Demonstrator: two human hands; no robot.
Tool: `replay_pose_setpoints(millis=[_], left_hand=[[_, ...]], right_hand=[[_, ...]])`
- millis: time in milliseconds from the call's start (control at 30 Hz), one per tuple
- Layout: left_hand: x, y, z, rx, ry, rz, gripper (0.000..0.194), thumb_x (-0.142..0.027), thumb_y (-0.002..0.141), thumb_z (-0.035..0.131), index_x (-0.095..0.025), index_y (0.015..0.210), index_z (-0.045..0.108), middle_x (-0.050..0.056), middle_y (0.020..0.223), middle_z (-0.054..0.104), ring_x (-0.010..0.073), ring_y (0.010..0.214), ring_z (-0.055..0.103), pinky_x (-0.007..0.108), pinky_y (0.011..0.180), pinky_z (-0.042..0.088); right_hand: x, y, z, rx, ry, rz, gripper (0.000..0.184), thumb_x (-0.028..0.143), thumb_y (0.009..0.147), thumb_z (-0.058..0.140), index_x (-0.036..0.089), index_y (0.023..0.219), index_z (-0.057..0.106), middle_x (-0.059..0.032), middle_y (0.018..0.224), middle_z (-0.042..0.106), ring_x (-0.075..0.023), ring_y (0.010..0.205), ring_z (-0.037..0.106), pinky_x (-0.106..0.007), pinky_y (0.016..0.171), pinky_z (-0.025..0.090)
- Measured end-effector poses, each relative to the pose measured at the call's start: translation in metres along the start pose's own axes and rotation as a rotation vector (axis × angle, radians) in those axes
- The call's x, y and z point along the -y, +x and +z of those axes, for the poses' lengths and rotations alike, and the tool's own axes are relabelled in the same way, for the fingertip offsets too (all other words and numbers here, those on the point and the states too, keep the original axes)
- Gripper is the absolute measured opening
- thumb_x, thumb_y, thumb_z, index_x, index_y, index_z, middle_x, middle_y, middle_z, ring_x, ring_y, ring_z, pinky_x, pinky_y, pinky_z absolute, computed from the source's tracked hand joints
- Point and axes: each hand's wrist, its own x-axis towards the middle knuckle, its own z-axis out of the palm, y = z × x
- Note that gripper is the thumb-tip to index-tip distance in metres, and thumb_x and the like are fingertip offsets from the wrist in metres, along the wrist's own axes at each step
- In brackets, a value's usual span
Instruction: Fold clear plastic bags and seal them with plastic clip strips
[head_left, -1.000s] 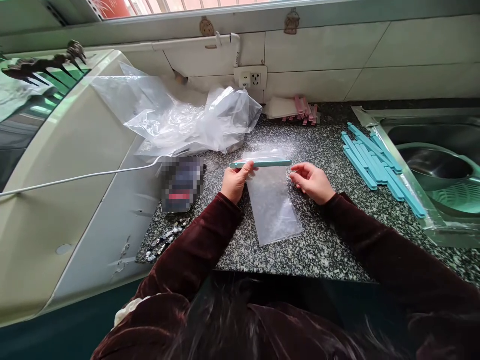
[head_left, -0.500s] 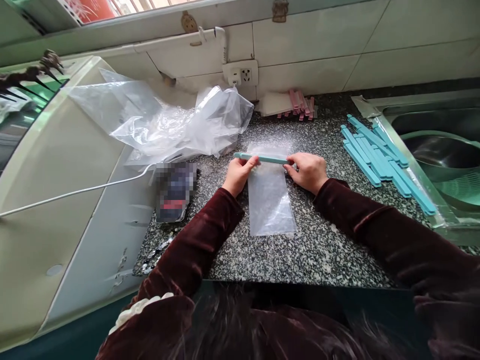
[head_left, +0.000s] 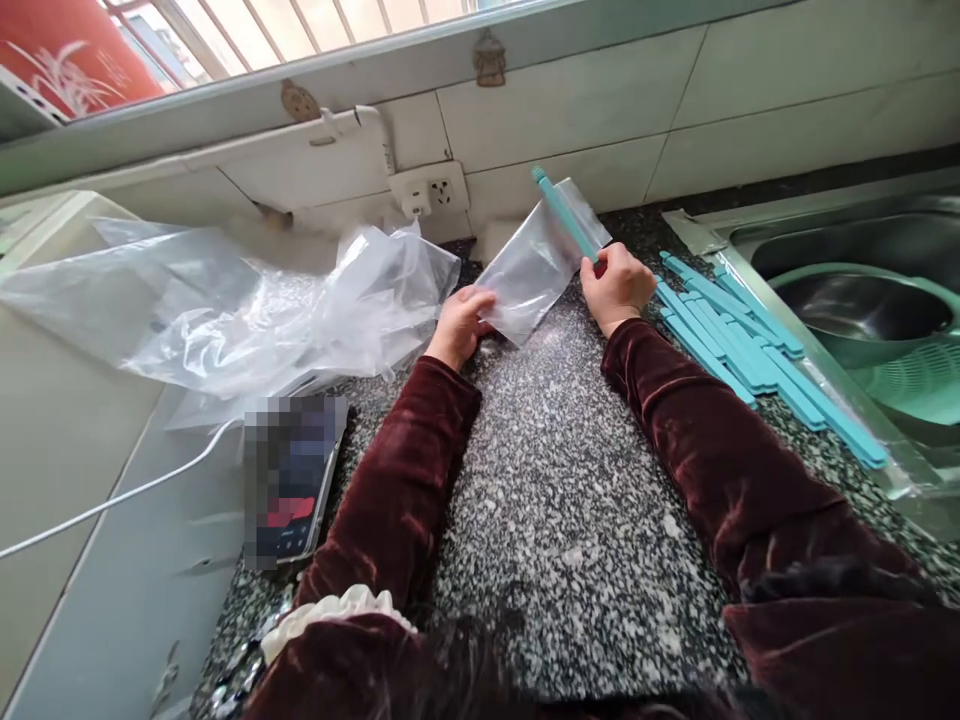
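A small clear plastic bag (head_left: 529, 270) with a teal sealing stick (head_left: 564, 212) clipped across its top is lifted off the speckled granite counter (head_left: 555, 500). My right hand (head_left: 616, 286) is closed round the lower end of the stick, which tilts up and to the left. My left hand (head_left: 459, 325) pinches the bag's bottom corner. Both sleeves are dark red velvet.
Several loose teal sticks (head_left: 739, 345) lie right of my right hand, beside a steel sink (head_left: 847, 250) holding a green basin (head_left: 911, 340). Crumpled clear plastic (head_left: 247, 305) lies at the left, a phone (head_left: 289, 480) with a white cable in front of it. A wall socket (head_left: 427, 190) is behind.
The bag lay flat on the counter with both hands at the stick's ends; now it is lifted and turned, my right hand holding the stick, my left moved to the bag's bottom.
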Motion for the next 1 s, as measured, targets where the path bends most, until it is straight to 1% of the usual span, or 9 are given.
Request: replay_pose_setpoints(millis=[100,167,333,400,467,600,767,900,1000], left_hand=[[0.009,0.024,0.011,-0.226,-0.039,0.156,0.011,-0.024,0.066,0.060,-0.017,0.069,0.051,-0.003,0.060,0.054,0.0070,0.051,0.050,0.017,0.047,0.042],[0.014,0.039,0.018,-0.298,0.006,0.196,0.009,-0.022,0.070,0.057,-0.017,0.075,0.052,-0.003,0.063,0.054,0.0065,0.051,0.049,0.016,0.046,0.041],[0.023,0.067,0.025,-0.312,0.229,0.288,0.032,-0.022,0.076,0.055,-0.018,0.108,0.050,-0.003,0.068,0.057,0.0084,0.056,0.053,0.020,0.056,0.046],[0.026,0.073,0.025,-0.293,0.340,0.340,0.038,-0.020,0.077,0.056,-0.017,0.114,0.049,-0.002,0.070,0.057,0.0104,0.062,0.057,0.024,0.065,0.048],[0.028,0.074,0.025,-0.276,0.447,0.375,0.037,-0.017,0.075,0.057,-0.015,0.112,0.053,-0.001,0.069,0.058,0.0125,0.067,0.058,0.027,0.072,0.048],[0.027,0.062,0.027,-0.241,0.635,0.389,0.024,-0.013,0.073,0.057,-0.012,0.097,0.060,0.001,0.066,0.059,0.0148,0.069,0.058,0.029,0.077,0.047],[0.023,0.032,0.027,-0.202,0.808,0.378,0.019,-0.012,0.074,0.055,-0.010,0.091,0.063,0.006,0.075,0.063,0.0166,0.073,0.058,0.029,0.077,0.046],[0.021,0.009,0.021,-0.149,0.853,0.359,0.018,-0.012,0.075,0.054,-0.009,0.090,0.064,0.008,0.079,0.064,0.0170,0.076,0.059,0.029,0.077,0.046],[0.022,-0.011,0.015,-0.124,0.849,0.358,0.016,-0.012,0.075,0.054,-0.012,0.087,0.064,0.006,0.079,0.065,0.0162,0.076,0.058,0.029,0.077,0.046]], right_hand=[[-0.006,0.012,0.009,0.006,0.008,0.076,0.035,0.039,0.090,0.032,0.013,0.098,0.053,-0.0133,0.083,0.059,-0.0257,0.083,0.057,-0.038,0.071,0.042],[-0.005,0.018,0.011,0.057,0.011,0.169,0.037,0.041,0.091,0.031,0.012,0.098,0.053,-0.0135,0.085,0.059,-0.0255,0.084,0.058,-0.038,0.071,0.043],[0.007,0.030,0.004,0.094,-0.036,0.394,0.042,0.047,0.088,0.032,0.013,0.088,0.057,-0.0130,0.083,0.061,-0.0259,0.086,0.059,-0.041,0.075,0.043],[0.010,0.032,0.001,0.145,-0.064,0.458,0.041,0.050,0.084,0.039,0.013,0.083,0.058,-0.0139,0.083,0.062,-0.0276,0.088,0.059,-0.043,0.077,0.042],[0.013,0.034,-0.002,0.193,-0.066,0.514,0.044,0.053,0.082,0.042,0.013,0.081,0.059,-0.0158,0.084,0.063,-0.0297,0.090,0.059,-0.044,0.078,0.042],[0.016,0.033,-0.010,0.186,-0.045,0.603,0.051,0.056,0.085,0.035,0.011,0.082,0.060,-0.0204,0.089,0.063,-0.0321,0.093,0.059,-0.046,0.078,0.041],[0.025,0.025,-0.025,0.222,-0.090,0.629,0.043,0.043,0.087,0.034,0.010,0.089,0.063,-0.0220,0.093,0.064,-0.0315,0.091,0.060,-0.044,0.076,0.042],[0.032,0.011,-0.035,0.290,-0.156,0.542,0.036,0.038,0.085,0.040,0.012,0.089,0.064,-0.0207,0.091,0.065,-0.0301,0.086,0.061,-0.039,0.070,0.042],[0.038,-0.003,-0.041,0.352,-0.198,0.389,0.030,0.037,0.082,0.044,0.014,0.084,0.064,-0.0178,0.083,0.065,-0.0275,0.078,0.061,-0.035,0.065,0.039]])
